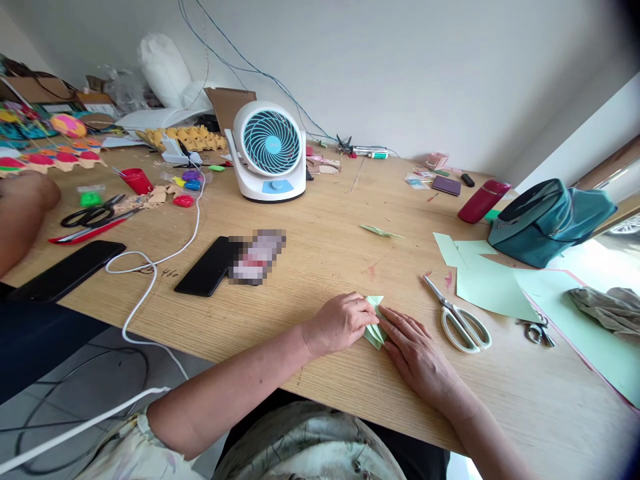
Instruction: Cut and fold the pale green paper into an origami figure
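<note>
A small folded piece of light green paper (375,335) lies on the table near its front edge, between my hands. Bent fingers of my left hand (339,324) pinch its upper left part. My right hand (419,352) rests on the paper's right side and the tabletop, its fingers stretched out. Both hands partly cover the folds. To the right lie scissors with white handles (465,328), blades slightly apart. Farther back is another folded green paper piece (381,231), lying flat. Larger green paper sheets (495,287) spread out at the right.
A white fan (273,150) stands at the back. Phones (207,267) and a white cable (150,267) lie left of my arms. A teal bag (530,223) and a red bottle (483,200) are at right. Another person's arm (25,217) rests at far left, near black scissors (95,212).
</note>
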Motion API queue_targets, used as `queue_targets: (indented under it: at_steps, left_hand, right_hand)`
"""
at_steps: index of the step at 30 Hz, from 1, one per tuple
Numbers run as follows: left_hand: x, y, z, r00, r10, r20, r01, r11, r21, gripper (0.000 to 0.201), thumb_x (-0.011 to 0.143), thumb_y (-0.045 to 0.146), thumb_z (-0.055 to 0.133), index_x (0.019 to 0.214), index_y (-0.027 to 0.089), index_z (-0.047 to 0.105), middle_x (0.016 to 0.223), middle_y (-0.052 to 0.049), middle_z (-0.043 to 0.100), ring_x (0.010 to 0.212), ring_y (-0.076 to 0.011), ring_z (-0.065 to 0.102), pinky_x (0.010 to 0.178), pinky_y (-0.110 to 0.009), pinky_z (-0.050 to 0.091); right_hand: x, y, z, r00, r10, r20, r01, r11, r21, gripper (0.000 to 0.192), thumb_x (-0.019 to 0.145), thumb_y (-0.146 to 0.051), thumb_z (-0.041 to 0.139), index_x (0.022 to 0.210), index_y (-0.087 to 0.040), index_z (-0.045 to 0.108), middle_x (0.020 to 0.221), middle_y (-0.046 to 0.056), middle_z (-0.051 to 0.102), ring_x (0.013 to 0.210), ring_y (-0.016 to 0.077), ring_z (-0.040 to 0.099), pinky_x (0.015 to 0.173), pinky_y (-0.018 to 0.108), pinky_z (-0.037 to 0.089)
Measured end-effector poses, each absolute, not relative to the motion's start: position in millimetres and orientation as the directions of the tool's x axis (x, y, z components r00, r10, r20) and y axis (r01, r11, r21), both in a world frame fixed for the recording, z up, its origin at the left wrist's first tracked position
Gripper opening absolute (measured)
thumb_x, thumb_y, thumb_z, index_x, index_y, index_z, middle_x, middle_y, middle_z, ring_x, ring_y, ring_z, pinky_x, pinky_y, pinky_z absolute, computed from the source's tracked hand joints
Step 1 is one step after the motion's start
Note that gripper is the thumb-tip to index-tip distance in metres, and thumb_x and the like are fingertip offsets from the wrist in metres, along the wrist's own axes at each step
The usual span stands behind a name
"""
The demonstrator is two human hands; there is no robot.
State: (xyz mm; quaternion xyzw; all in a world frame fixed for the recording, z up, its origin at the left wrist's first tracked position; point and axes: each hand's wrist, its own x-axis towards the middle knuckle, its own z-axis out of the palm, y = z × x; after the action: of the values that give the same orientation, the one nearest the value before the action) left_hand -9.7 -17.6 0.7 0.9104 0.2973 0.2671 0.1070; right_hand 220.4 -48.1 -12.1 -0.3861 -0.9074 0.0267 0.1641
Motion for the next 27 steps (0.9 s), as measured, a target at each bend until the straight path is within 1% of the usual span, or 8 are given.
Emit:
queue_targets:
  at_steps: [6,11,16,21,24,27]
  left_hand:
    - [-12.8,-14.0,-4.4,0.751,0.533,0.39,0.424,-0.842,0.334,0.018,0.089,0.011,0.056,0.1,0.019,0.068,0.105,-0.006,0.069,0.101,-0.0175,0.062,0.094,-0.03,0.048]
    - [-13.7,-13.4,-6.0,0.753,0.533,0.386,0.425,-0.842,0.332,0.017,0.09,0.014,0.057,0.102,0.019,0.068,0.107,-0.006,0.07,0.104,-0.0183,0.064,0.095,-0.031,0.046]
    - [-14.5,-14.0,-5.8,0.739,0.566,0.365,0.416,-0.81,0.414,0.017,0.092,0.014,0.055,0.101,0.019,0.068,0.113,-0.005,0.07,0.107,-0.0167,0.064,0.097,-0.027,0.046]
    - [-15.0,-13.2,-4.9,0.743,0.57,0.349,0.405,-0.8,0.444,0.016,0.091,0.014,0.056,0.098,0.02,0.069,0.112,-0.004,0.071,0.107,-0.017,0.065,0.1,-0.029,0.044]
    - [-15.3,-12.9,-5.2,0.741,0.583,0.334,0.405,-0.785,0.469,0.017,0.09,0.013,0.056,0.099,0.021,0.068,0.112,-0.003,0.071,0.108,-0.0164,0.065,0.098,-0.026,0.046]
    - [-15.3,-12.8,-6.2,0.74,0.574,0.35,0.396,-0.793,0.464,0.017,0.089,0.012,0.057,0.099,0.021,0.068,0.111,-0.003,0.071,0.107,-0.0164,0.065,0.098,-0.026,0.047]
  right_hand:
    - [220.2,-48.1,-11.4,-0.645,0.708,0.286,0.689,0.701,-0.181,0.048,0.099,-0.027,0.044,0.147,-0.023,0.041,0.147,0.011,0.049,0.135,0.0282,0.045,0.108,0.049,0.043]
    - [221.2,-47.6,-14.1,-0.651,0.707,0.278,0.686,0.704,-0.185,0.049,0.099,-0.026,0.043,0.148,-0.022,0.04,0.15,0.011,0.045,0.137,0.0273,0.042,0.11,0.048,0.041]
    - [221.4,-48.4,-14.1,-0.648,0.711,0.272,0.689,0.7,-0.189,0.047,0.099,-0.026,0.043,0.146,-0.02,0.042,0.151,0.011,0.044,0.138,0.0268,0.041,0.11,0.047,0.041]
    - [221.4,-49.3,-11.8,-0.662,0.699,0.272,0.679,0.712,-0.177,0.043,0.099,-0.021,0.04,0.142,-0.019,0.046,0.151,0.012,0.043,0.138,0.0268,0.041,0.11,0.049,0.039]
    - [220.8,-49.8,-9.4,-0.655,0.703,0.275,0.689,0.706,-0.164,0.041,0.098,-0.019,0.041,0.138,-0.018,0.051,0.15,0.013,0.044,0.136,0.0297,0.042,0.106,0.051,0.04]
    - [219.6,-51.6,-5.6,-0.645,0.704,0.297,0.683,0.706,-0.187,0.038,0.097,-0.018,0.043,0.133,-0.019,0.056,0.14,0.015,0.053,0.122,0.0309,0.053,0.094,0.05,0.047]
